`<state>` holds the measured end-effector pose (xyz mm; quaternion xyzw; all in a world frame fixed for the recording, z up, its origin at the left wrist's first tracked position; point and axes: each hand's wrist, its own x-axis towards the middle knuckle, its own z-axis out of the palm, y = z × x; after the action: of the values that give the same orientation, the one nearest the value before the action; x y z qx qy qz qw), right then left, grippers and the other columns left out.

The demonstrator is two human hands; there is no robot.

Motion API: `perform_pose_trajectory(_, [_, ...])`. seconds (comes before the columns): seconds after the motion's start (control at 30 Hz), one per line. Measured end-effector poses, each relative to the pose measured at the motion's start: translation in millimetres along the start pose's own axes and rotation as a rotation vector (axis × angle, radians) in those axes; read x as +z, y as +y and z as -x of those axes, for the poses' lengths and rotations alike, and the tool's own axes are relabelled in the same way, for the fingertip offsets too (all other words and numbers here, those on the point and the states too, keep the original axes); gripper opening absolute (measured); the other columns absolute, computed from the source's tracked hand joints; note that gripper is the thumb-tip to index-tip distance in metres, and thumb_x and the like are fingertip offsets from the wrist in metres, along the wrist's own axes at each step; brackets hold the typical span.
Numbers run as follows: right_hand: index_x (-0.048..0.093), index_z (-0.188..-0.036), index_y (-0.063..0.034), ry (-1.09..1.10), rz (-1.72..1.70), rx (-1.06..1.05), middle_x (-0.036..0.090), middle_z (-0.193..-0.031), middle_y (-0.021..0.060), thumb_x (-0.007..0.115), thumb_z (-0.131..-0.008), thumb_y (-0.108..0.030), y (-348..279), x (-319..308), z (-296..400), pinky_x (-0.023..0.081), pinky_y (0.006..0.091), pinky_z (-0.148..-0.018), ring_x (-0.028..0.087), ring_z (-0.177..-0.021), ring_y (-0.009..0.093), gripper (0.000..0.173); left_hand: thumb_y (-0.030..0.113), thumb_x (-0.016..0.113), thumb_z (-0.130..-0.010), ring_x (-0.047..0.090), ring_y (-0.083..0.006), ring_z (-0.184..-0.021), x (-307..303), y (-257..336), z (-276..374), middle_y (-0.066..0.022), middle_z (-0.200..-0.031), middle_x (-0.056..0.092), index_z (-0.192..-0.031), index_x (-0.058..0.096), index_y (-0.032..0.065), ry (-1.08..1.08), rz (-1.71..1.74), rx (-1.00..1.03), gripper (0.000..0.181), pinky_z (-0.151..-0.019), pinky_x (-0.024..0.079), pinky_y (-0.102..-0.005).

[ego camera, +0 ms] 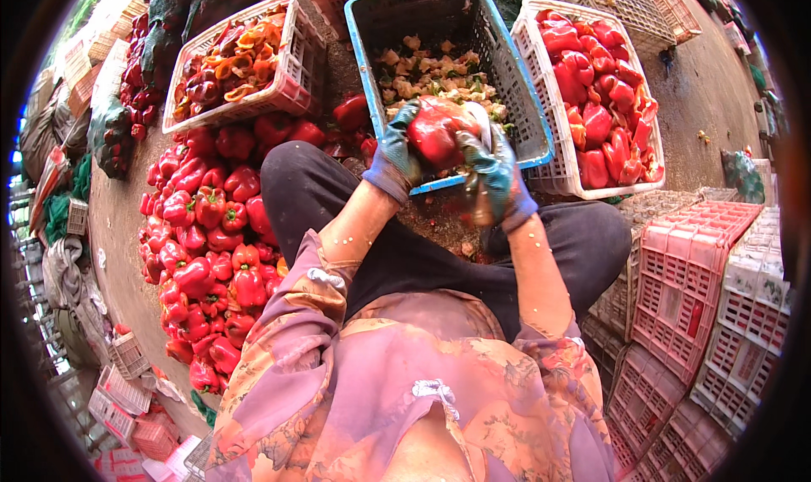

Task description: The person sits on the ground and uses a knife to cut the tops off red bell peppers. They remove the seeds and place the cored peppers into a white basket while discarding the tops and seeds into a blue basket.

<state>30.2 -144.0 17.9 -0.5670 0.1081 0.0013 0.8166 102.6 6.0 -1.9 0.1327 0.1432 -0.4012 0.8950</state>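
My left hand [398,152], in a wet blue-green glove, grips a large red bell pepper [440,130] from its left side. On the pepper's right, my right hand [493,165] in a matching glove presses against it. A pale, curved object [479,124] shows by the right hand's fingers; what it is I cannot tell. Both hands are over the near end of a blue-rimmed plastic crate [538,127], which holds cut pepper cores [437,70] with seeds and green stems. Pale seeds stick to both forearms.
Whole red peppers [209,260] lie heaped on the floor at left. A white crate [234,111] of orange and dark red pepper pieces stands at upper left, another [656,187] of red pieces at upper right. Stacked pink crates [678,292] and white crates [747,311] stand at right.
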Motion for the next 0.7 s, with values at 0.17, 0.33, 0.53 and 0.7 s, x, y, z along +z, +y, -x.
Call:
perform_pose_trajectory(0.17, [0.034,-0.145,0.0044,-0.020,-0.029,-0.040,0.060,-0.118,0.0072,0.065,-0.092,-0.027,-2,-11,9,0.041,0.0259,-0.099,0.053,-0.107,0.010,0.069,0.034,0.062,-0.088,0.055,-0.0352,-0.119,9,-2,30,-0.0152,-0.133,0.055,-0.138,0.044,0.0051,0.054,-0.276,-0.119,0.061,-0.100,0.045,-0.0575])
perform_pose_trajectory(0.33, [0.038,-0.144,-0.0013,-0.149,0.201,0.146,0.061,-0.098,0.0027,0.063,-0.092,-0.028,-33,-16,6,0.045,0.0193,-0.061,0.053,-0.074,0.004,0.064,0.030,0.062,-0.087,0.057,-0.0346,-0.117,1,-18,53,-0.0153,-0.129,0.058,-0.136,0.048,0.0060,-0.004,-0.130,-0.019,0.057,-0.103,0.042,-0.0569])
perform_pose_trajectory(0.53, [0.044,-0.134,-0.0052,0.013,0.079,0.120,0.060,-0.097,0.0028,0.063,-0.086,-0.019,-14,-11,87,0.045,0.0213,-0.057,0.055,-0.076,0.009,0.054,0.036,0.060,-0.086,0.060,-0.0331,-0.114,-6,-25,88,-0.0141,-0.128,0.059,-0.133,0.052,0.0077,0.140,0.188,0.126,0.055,-0.096,0.050,-0.0521])
perform_pose_trajectory(0.7, [0.054,-0.122,-0.0046,-0.013,0.196,0.458,0.058,-0.081,-0.0007,0.062,-0.090,-0.015,45,-11,200,0.045,0.0219,-0.057,0.053,-0.064,0.008,0.034,0.036,0.061,-0.085,0.060,-0.0312,-0.115,11,4,99,-0.0156,-0.126,0.060,-0.134,0.050,0.0050,0.073,-0.055,0.383,0.059,-0.094,0.052,-0.0487])
